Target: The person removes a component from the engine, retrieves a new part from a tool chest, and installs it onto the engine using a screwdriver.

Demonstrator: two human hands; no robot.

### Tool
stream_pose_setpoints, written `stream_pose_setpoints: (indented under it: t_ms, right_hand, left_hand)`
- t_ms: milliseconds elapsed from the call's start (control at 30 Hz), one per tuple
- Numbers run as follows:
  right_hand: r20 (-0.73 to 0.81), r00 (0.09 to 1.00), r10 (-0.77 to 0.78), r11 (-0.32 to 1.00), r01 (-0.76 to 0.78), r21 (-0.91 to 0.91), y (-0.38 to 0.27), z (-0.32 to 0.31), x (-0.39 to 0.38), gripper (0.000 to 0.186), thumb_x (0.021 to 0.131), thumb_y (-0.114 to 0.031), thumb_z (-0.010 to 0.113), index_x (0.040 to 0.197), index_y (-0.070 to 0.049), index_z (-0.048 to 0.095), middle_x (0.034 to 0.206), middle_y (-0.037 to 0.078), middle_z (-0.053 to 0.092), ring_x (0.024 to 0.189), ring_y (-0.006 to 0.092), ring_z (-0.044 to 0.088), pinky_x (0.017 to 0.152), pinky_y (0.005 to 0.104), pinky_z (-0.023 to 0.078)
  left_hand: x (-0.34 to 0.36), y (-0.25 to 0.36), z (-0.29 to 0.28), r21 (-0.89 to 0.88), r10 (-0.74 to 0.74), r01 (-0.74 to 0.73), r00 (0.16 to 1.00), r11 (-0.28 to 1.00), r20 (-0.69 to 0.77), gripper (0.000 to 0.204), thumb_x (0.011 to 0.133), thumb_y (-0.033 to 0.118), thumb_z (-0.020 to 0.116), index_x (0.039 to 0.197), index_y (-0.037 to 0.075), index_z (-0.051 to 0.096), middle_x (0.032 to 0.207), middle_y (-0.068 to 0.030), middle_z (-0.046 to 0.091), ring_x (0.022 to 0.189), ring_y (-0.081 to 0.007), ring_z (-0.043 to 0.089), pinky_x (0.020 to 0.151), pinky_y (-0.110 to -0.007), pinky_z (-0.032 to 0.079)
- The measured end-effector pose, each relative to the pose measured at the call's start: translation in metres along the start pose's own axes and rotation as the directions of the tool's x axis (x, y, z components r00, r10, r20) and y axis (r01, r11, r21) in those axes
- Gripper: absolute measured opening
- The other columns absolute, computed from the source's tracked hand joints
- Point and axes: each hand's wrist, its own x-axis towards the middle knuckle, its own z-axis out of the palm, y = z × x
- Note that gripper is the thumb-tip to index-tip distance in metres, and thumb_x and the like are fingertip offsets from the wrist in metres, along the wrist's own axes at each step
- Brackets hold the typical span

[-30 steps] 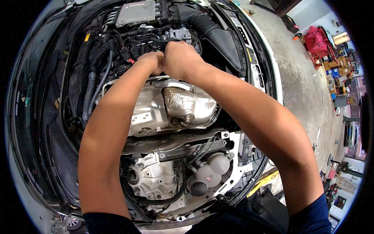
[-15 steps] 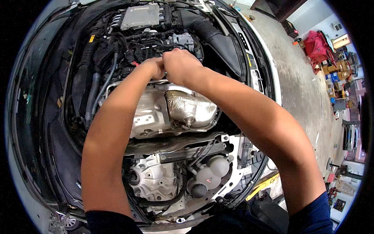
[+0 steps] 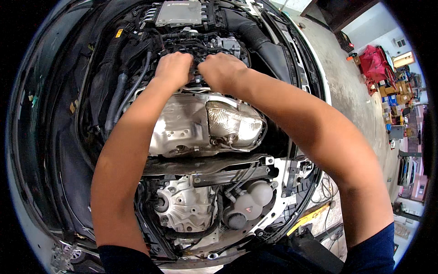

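Silver heat shield [image 3: 200, 125]: bare metal, sits mid-bay just near of both your fists, and it's on the engine, nothing unbolted that I can see.
Left hand [image 3: 172, 68]: curled into a fist down on the black wiring and connector cluster [image 3: 191, 43] at the far side of the engine. Fingers are tucked under, so can't tell what they've actually got, if anything.
Right hand [image 3: 222, 71]: same deal, knuckles up, right beside the left one, nearly touching. Fingers closed tight but the grip itself is hidden.
Thing you're on: that harness/connector spot between the grey control box [image 3: 180, 12] at the far end and the heat shield.
Progress: my guess is you're mid-job. Bay is already stripped open, with the front casting [image 3: 182, 205] and the coolant reservoir [image 3: 248, 201] exposed at the near end. Nothing looks pulled free at your hands yet.
Off to the right: concrete floor [image 3: 346, 86] and a red tool cart [image 3: 375, 61], well away from you.
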Motion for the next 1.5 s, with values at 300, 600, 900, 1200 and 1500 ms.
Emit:
stream_pose_setpoints:
  t_ms: [300,600,900,1200,1500]
  right_hand:
    - [0.163,0.944,0.287,0.952,-0.3,0.063,-0.018,-0.009,0.014,0.029,0.079,-0.02,0.062,0.102,-0.002,0.066,0.109,0.017,0.066,0.099,0.0293,0.066,0.084,0.0374,0.053]
    - [0.171,0.955,-0.244,0.941,0.276,-0.198,-0.005,-0.011,-0.007,0.024,0.086,-0.015,0.056,0.106,-0.003,0.06,0.09,0.016,0.068,0.088,0.033,0.067,0.078,0.0409,0.053]
    - [-0.053,0.983,-0.176,0.966,0.162,-0.2,-0.013,0.0,-0.004,0.019,0.087,-0.015,0.051,0.098,-0.003,0.06,0.089,0.014,0.069,0.085,0.0285,0.068,0.076,0.0403,0.052]
    - [0.017,1.0,-0.016,0.992,0.018,-0.121,-0.01,0.0,-0.01,0.029,0.091,-0.024,0.046,0.095,-0.002,0.065,0.089,0.014,0.07,0.09,0.0287,0.067,0.077,0.0414,0.052]
    - [0.112,0.971,0.212,0.969,-0.224,0.106,-0.03,0.004,-0.013,0.027,0.093,-0.017,0.039,0.109,0.002,0.049,0.091,0.02,0.066,0.084,0.035,0.066,0.077,0.0456,0.052]
  left_hand:
    - [0.026,0.001,0.018,0.185,0.062,-0.091,0.985,0.978,0.159,0.023,0.064,0.021,0.075,0.084,0.012,0.07,0.09,-0.011,0.07,0.086,-0.0288,0.068,0.076,-0.038,0.054]
    - [0.029,0.005,0.013,0.226,0.002,-0.059,0.97,0.972,0.241,0.029,0.064,0.012,0.076,0.092,0.01,0.072,0.099,-0.0095,0.07,0.093,-0.0254,0.068,0.077,-0.036,0.055]
    - [0.033,-0.004,0.021,0.183,0.077,-0.116,0.976,0.976,0.203,0.013,0.068,0.013,0.067,0.08,0.009,0.071,0.09,-0.013,0.07,0.087,-0.0311,0.068,0.073,-0.041,0.055]
    - [-0.029,-0.013,-0.004,-0.262,-0.096,0.026,0.961,0.965,-0.259,0.038,0.073,0.024,0.075,0.106,0.009,0.065,0.096,-0.0115,0.065,0.095,-0.0285,0.062,0.081,-0.041,0.049]
    - [-0.157,-0.052,-0.005,-0.816,-0.727,0.069,0.502,0.573,-0.468,0.027,0.091,0.022,0.063,0.091,-0.005,0.066,0.072,0.0005,0.057,0.065,-0.0043,0.047,0.055,-0.019,0.036]
